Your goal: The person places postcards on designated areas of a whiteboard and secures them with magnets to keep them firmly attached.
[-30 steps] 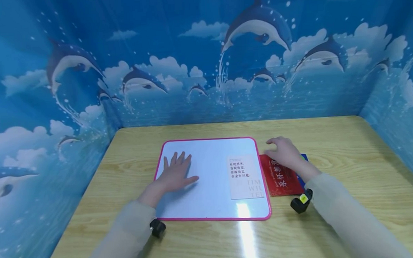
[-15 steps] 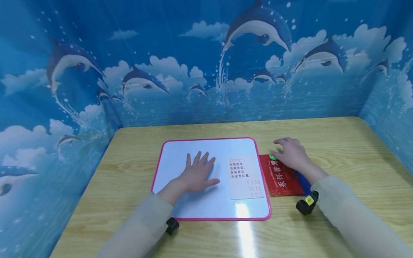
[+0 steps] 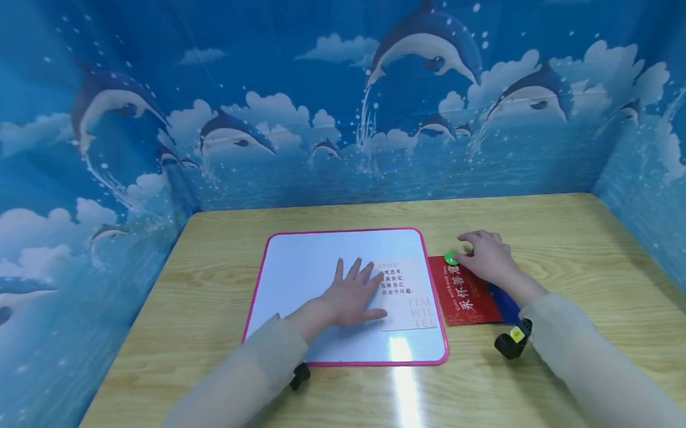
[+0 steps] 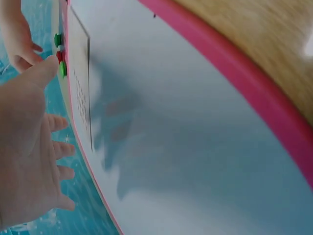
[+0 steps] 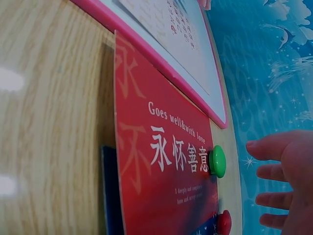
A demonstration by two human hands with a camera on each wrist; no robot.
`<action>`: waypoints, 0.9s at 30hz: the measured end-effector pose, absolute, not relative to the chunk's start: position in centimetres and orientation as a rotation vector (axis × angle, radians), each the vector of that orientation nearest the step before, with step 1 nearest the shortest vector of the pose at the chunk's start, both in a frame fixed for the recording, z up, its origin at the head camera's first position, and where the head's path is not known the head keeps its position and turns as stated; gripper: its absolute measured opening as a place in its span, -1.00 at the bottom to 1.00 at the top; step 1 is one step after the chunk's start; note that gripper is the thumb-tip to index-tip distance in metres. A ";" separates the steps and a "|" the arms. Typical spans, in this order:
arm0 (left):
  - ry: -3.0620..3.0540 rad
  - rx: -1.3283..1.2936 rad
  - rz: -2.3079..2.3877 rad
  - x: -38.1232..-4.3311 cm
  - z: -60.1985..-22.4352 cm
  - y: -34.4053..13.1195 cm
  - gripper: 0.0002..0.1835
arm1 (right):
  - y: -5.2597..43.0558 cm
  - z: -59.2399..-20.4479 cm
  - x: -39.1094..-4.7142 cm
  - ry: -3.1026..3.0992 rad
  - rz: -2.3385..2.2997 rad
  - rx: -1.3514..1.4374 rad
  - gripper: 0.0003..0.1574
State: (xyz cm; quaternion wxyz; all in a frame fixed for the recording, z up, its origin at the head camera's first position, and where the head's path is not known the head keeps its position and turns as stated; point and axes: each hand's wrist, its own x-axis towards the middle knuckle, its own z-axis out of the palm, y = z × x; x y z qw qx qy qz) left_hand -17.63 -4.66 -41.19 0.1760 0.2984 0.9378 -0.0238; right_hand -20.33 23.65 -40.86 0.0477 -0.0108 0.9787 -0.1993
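Note:
My left hand (image 3: 352,301), fingers spread, hovers over a pink-rimmed whiteboard (image 3: 310,257) and overlaps the left edge of a white printed card (image 3: 412,284) in the head view. Its shadow falls on the board in the left wrist view. Off the board's right side lies a red card (image 3: 470,307) with white lettering, partly covering a blue card (image 3: 509,306). A round green magnet (image 5: 218,161) sits at the red card's far edge, with a red magnet (image 5: 224,223) beside it. Apart from these magnets, my right hand (image 5: 291,181) holds nothing, its fingers loosely bent.
The wooden table (image 3: 600,305) surrounds the board and cards. A blue dolphin-print curtain (image 3: 341,169) stands along the back and both sides. Two green magnets (image 4: 62,69) and a red one show beyond the board in the left wrist view.
My left hand has moved right across the board to the white card. My right hand has shifted slightly right, bringing the green magnet into view. The cards have stayed in place.

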 end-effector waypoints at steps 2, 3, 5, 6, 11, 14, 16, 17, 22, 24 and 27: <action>2.649 0.867 -0.091 -17.5 -41.4 -4.3 -0.16 | 23.7 -40.9 -20.3 2.982 -0.604 -0.031 -0.36; 2.647 0.880 -0.108 -17.5 -41.5 -4.2 -0.16 | 23.7 -41.0 -20.3 2.982 -0.603 -0.031 -0.36; 2.641 0.904 -0.141 -17.3 -41.9 -3.8 -0.17 | 23.7 -41.0 -20.3 2.981 -0.604 -0.032 -0.35; 2.640 0.915 -0.162 -17.2 -42.1 -3.7 -0.18 | 23.7 -41.0 -20.3 2.982 -0.606 -0.034 -0.35; 2.638 0.939 -0.250 -17.0 -42.7 -3.3 -0.19 | 23.5 -41.2 -20.3 2.985 -0.598 -0.050 -0.35; 2.634 0.936 -0.236 -17.1 -42.8 -3.4 -0.20 | 23.4 -41.1 -20.2 2.988 -0.591 -0.052 -0.35; 2.625 0.934 -0.203 -17.3 -42.8 -3.5 -0.20 | 23.4 -41.1 -20.2 2.989 -0.589 -0.050 -0.35; 2.621 0.935 -0.184 -17.4 -42.8 -3.6 -0.21 | 23.4 -41.1 -20.2 2.989 -0.586 -0.047 -0.35; 2.598 0.959 -0.112 -17.8 -42.9 -4.0 -0.22 | 23.4 -41.2 -20.0 2.984 -0.575 -0.033 -0.35; 2.603 0.992 -0.084 -17.9 -42.9 -4.1 -0.23 | 23.4 -41.2 -20.0 2.986 -0.574 -0.032 -0.35; 2.625 1.079 -0.031 -17.9 -42.9 -3.9 -0.26 | 23.5 -41.2 -20.0 2.995 -0.568 -0.037 -0.35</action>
